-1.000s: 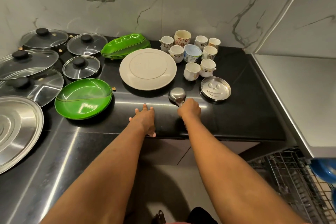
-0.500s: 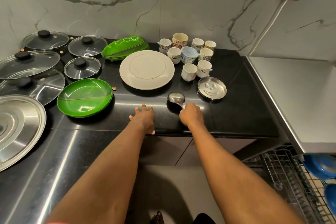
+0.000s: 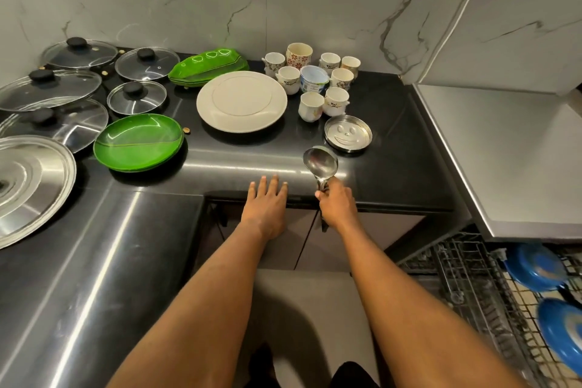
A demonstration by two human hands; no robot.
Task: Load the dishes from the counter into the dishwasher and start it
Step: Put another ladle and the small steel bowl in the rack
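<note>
A shiny steel ladle (image 3: pixel 320 162) is gripped by its handle in the right hand (image 3: pixel 337 206) at the black counter's (image 3: pixel 393 173) front edge, apparently bound for the wire dishwasher rack (image 3: pixel 472 277); the left hand (image 3: pixel 267 201) is rested flat, fingers straight, alongside.

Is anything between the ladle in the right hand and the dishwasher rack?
Nothing visible. The right hand holds the ladle above the front edge of the counter; the rack lies open lower right, blue plates in its far part.
</note>
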